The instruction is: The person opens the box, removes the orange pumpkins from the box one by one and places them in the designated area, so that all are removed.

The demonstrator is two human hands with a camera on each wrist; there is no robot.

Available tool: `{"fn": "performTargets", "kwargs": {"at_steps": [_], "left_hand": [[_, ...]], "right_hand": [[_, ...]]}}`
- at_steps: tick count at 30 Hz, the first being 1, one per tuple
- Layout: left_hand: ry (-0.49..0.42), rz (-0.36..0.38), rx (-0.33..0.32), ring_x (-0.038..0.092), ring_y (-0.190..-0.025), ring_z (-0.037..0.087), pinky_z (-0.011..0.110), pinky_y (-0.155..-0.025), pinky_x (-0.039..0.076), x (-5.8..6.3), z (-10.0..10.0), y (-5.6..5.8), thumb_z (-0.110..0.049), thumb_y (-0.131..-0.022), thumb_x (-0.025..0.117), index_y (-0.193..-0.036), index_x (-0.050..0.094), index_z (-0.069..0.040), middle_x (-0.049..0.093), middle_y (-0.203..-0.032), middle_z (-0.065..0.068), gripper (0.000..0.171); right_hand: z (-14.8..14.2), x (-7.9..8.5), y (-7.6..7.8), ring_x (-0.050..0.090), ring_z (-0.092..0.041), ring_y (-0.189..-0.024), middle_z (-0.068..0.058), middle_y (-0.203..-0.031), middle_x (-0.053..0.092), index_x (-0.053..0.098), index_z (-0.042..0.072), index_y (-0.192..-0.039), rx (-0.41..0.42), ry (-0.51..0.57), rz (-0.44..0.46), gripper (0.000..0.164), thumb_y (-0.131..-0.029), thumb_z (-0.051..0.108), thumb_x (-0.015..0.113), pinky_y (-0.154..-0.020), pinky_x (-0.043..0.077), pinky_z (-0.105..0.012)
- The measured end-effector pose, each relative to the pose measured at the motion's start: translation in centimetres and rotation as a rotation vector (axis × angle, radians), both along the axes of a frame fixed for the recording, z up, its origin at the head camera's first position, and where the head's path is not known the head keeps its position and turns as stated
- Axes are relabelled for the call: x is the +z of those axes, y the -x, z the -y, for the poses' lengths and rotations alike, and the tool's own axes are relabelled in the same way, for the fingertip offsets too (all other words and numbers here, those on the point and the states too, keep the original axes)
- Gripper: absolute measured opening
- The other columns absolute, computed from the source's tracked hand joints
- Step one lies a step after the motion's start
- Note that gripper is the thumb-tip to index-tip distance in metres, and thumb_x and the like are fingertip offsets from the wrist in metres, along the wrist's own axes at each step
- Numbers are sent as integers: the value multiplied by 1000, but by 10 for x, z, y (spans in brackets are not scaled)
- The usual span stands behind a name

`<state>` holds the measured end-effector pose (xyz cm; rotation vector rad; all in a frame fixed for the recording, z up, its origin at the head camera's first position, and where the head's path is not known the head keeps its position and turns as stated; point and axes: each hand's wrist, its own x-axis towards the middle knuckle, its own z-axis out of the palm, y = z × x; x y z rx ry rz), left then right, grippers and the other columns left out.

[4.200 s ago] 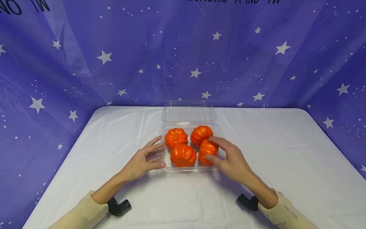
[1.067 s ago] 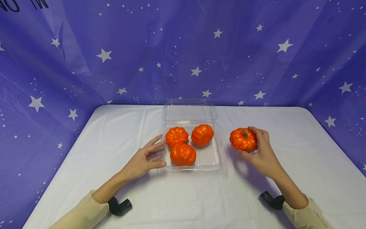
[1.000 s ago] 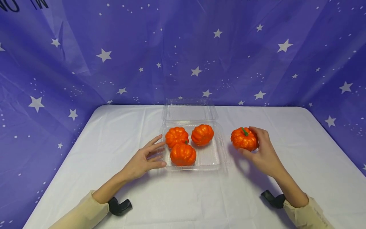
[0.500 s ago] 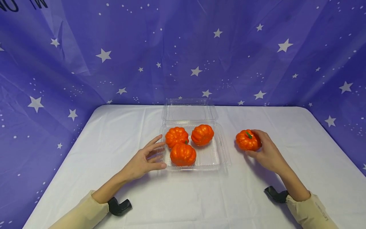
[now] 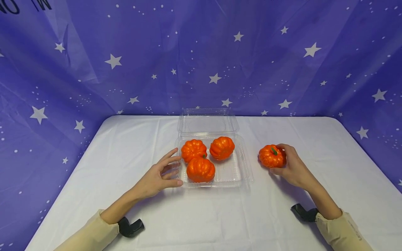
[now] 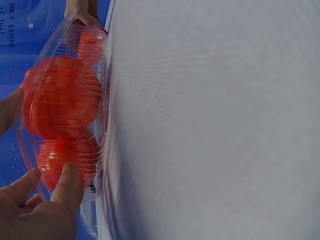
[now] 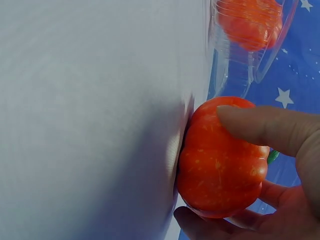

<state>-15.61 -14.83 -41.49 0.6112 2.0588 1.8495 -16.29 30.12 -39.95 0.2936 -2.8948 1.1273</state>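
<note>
Gripping a pumpkin [image 5: 270,157], the right hand [image 5: 292,169] has cleared the container [image 5: 230,170].

We have moved one pumpkin [image 5: 270,157] out of the box [image 5: 228,172]; our right hand [image 5: 294,169] travelled with it, and between our thumb [image 7: 270,126] and fingers [image 7: 207,226] it now rests down on the tablecloth [image 5: 213,216].

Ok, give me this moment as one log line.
right hand: holds pumpkin, right of box | left hand: at box's left side | box: lid open, three pumpkins inside
</note>
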Motion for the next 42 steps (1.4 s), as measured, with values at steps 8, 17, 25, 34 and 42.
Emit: {"fn": "performTargets", "kwargs": {"at_steps": [8, 17, 25, 34, 42], "left_hand": [[-16, -3, -4, 32, -140, 42, 30, -106, 42, 0, 0, 0, -5, -81, 81, -144, 41, 6, 11, -164, 7, 76], [-17, 0, -5, 33, -139, 42, 31, -106, 42, 0, 0, 0, -6, -81, 81, -145, 40, 5, 11, -164, 7, 77], [-5, -1, 3, 35, -138, 41, 31, -105, 43, 1, -1, 0, -4, -80, 82, -144, 41, 7, 11, -164, 6, 76], [6, -2, 13, 34, -139, 41, 31, -105, 43, 2, 1, -2, -5, -81, 82, -144, 40, 7, 12, -164, 4, 77], [-3, 4, 4, 34, -139, 41, 30, -105, 43, 1, 0, 0, -5, -80, 82, -144, 41, 5, 12, -164, 3, 76]], "right_hand": [[1, 0, 0, 33, -53, -126, -37, -135, 31, 27, -15, -139, 9, 17, 18, 86, -77, 5, 83, -106, 26, -72], [1, 10, -2, 33, -53, -128, -37, -138, 33, 29, -14, -140, 11, 13, 3, 84, -79, 8, 82, -104, 31, -71], [-2, 30, -11, 35, -49, -131, -29, -139, 40, 48, -6, -131, 84, 21, -129, 60, -81, 3, 80, -96, 38, -71], [27, 53, -29, 38, -50, -129, -23, -145, 40, 59, 2, -123, 120, -2, -181, 45, -84, 13, 80, -95, 36, -75], [43, 62, -30, 49, -32, -125, -9, -135, 54, 61, 11, -122, 165, 57, -137, 37, -89, 15, 76, -105, 44, -45]]}}
